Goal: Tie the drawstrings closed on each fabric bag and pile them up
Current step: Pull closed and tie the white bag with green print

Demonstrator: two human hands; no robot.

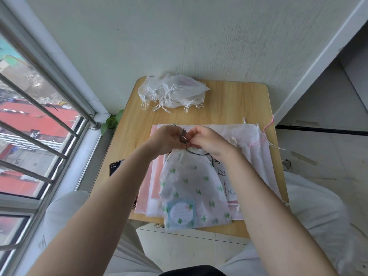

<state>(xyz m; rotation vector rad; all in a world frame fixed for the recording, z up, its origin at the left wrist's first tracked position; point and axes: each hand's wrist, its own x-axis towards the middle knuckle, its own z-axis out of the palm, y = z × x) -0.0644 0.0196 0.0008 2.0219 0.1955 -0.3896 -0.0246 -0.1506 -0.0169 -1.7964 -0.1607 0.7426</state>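
Working from the left edge of the head view, I am noting a phone (116,167) lying at the table (229,100) edge, partly under my left forearm and clear of the work. At the far left of the table, the pile of tied white bags (171,92) is lying with its cords trailing toward me; that, I judge, is where this bag goes next.

My left hand (165,139) is pinching the dark drawstring (184,136) just above the gathered neck of the cactus-print bag (191,186), which is lying on top of the stack of untied bags (254,140) in the middle of the table. My right hand (209,139) is pinching the same cord from the other side, fingertips nearly meeting the left.

Procedure for the knot, as I judge it:
1. Be keeping the neck bunched tight against the fingers.
2. Be drawing both ends apart evenly, so the knot seats at the neck.
3. Be watching the slack loop trailing toward the right wrist, so it is not catching.

At the right, a pink cord (267,124) is hanging over the table edge.
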